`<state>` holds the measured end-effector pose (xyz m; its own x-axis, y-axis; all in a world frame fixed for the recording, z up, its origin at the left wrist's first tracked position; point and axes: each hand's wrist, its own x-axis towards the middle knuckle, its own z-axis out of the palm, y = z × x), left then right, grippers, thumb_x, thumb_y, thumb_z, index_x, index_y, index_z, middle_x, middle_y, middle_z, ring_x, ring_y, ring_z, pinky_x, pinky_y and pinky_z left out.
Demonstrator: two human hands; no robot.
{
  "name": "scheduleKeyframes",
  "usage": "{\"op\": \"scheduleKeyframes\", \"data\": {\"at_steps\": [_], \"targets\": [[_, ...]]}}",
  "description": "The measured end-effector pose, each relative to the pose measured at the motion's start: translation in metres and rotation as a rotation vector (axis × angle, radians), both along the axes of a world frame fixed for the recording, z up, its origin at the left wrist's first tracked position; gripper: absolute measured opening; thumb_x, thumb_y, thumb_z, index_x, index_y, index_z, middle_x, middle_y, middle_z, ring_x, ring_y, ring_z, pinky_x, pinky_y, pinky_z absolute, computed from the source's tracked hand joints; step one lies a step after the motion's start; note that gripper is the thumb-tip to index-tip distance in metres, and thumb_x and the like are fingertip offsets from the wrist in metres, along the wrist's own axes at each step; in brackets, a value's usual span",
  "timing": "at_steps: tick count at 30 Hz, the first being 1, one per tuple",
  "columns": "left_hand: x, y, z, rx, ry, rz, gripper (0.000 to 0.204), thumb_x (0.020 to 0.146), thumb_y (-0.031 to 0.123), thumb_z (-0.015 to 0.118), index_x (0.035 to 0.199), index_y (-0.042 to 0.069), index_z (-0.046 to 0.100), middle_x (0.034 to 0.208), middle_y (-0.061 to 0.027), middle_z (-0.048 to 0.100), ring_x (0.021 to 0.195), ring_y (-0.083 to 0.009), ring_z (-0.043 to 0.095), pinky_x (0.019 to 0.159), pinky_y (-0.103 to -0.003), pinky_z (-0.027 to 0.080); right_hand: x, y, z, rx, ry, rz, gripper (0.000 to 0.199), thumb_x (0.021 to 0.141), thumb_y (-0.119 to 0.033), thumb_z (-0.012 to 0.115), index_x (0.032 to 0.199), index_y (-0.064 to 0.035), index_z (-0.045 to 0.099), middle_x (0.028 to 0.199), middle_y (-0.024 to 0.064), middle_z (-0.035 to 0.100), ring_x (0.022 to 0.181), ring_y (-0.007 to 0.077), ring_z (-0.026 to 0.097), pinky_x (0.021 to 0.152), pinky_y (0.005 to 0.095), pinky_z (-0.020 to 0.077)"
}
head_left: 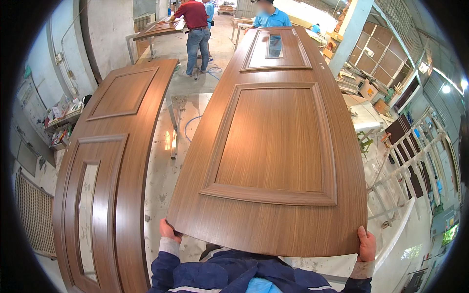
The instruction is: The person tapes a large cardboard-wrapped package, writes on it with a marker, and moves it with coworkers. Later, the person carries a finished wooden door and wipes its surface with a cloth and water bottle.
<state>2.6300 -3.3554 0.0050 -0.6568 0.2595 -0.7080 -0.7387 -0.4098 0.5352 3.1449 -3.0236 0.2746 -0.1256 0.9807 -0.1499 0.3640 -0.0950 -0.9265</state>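
Observation:
A large brown wood-grain door [273, 141] with raised frame mouldings stretches away in front of me, lying flat. My left hand [169, 230] grips its near left corner, the fingers tucked underneath. At the near right corner my right hand [366, 243] is wrapped round the edge, thumb on top. Near the door's far end is a small glass pane [275, 46]. A co-worker in a light blue shirt [271, 18] stands at that far end, one hand close to the door's far left corner.
A second brown door [134, 161] with a narrow cut-out lies to the left on a metal stand [173, 132]. A person in a red shirt [193, 15] works at a table further back. White racks [410, 161] stand at right. A blue hose [191, 126] runs along the floor.

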Motion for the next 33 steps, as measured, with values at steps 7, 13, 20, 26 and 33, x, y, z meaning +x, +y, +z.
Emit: {"op": "scheduleKeyframes", "data": {"at_steps": [7, 13, 20, 26, 33], "targets": [[-0.173, 0.104, -0.079, -0.100, -0.138, 0.028, 0.048, 0.094, 0.043, 0.039, 0.122, 0.013, 0.063, 0.118, -0.0086, 0.068, 0.102, -0.0306, 0.068, 0.082, -0.052, 0.057, -0.155, 0.077, -0.024, -0.026, 0.057, 0.037, 0.038, 0.100, -0.033, 0.071, 0.104, 0.0052, 0.069, 0.092, 0.0028, 0.069, 0.082, 0.0089, 0.059, 0.073, 0.0266, 0.0496], [-0.301, 0.209, -0.121, -0.072, -0.152, -0.039, 0.049, 0.094, 0.038, 0.037, 0.129, 0.015, 0.062, 0.118, -0.0080, 0.069, 0.102, -0.0317, 0.069, 0.085, -0.057, 0.057, -0.268, 0.172, -0.056, -0.023, -0.081, -0.022, 0.038, 0.100, -0.032, 0.071, 0.101, 0.0053, 0.069, 0.093, 0.0035, 0.068, 0.084, 0.0098, 0.058, 0.076, 0.0268, 0.0494], [-0.419, 0.349, -0.131, -0.223, -0.274, 0.016, 0.049, 0.100, 0.043, 0.033, 0.132, 0.016, 0.059, 0.117, -0.0067, 0.069, 0.104, -0.0308, 0.068, 0.082, -0.057, 0.056, -0.394, 0.280, -0.068, 0.036, -0.031, -0.099, 0.044, 0.101, -0.037, 0.068, 0.080, 0.0009, 0.061, 0.079, -0.0017, 0.056, 0.075, 0.0085, 0.045, 0.063, 0.0288, 0.0405], [-0.530, 0.457, -0.164, -0.359, -0.320, -0.145, 0.052, 0.103, 0.048, 0.031, 0.136, 0.016, 0.056, 0.124, -0.0079, 0.068, 0.107, -0.0312, 0.068, 0.082, -0.056, 0.057, -0.505, 0.365, -0.092, 0.016, -0.047, -0.214, 0.049, 0.104, -0.043, 0.061, 0.083, 0.0018, 0.064, 0.080, 0.0002, 0.058, 0.076, 0.0103, 0.048, 0.067, 0.0288, 0.0421], [-0.684, 0.561, -0.175, -0.244, -0.278, -0.123, 0.056, 0.103, 0.049, 0.029, 0.140, 0.015, 0.055, 0.133, -0.0086, 0.066, 0.111, -0.0357, 0.068, 0.087, -0.058, 0.058, -0.636, 0.481, -0.126, -0.063, 0.008, -0.252, 0.063, 0.107, -0.050, 0.052, 0.110, 0.0109, 0.068, 0.106, 0.0124, 0.070, 0.098, 0.0179, 0.060, 0.087, 0.0344, 0.0492]]}}
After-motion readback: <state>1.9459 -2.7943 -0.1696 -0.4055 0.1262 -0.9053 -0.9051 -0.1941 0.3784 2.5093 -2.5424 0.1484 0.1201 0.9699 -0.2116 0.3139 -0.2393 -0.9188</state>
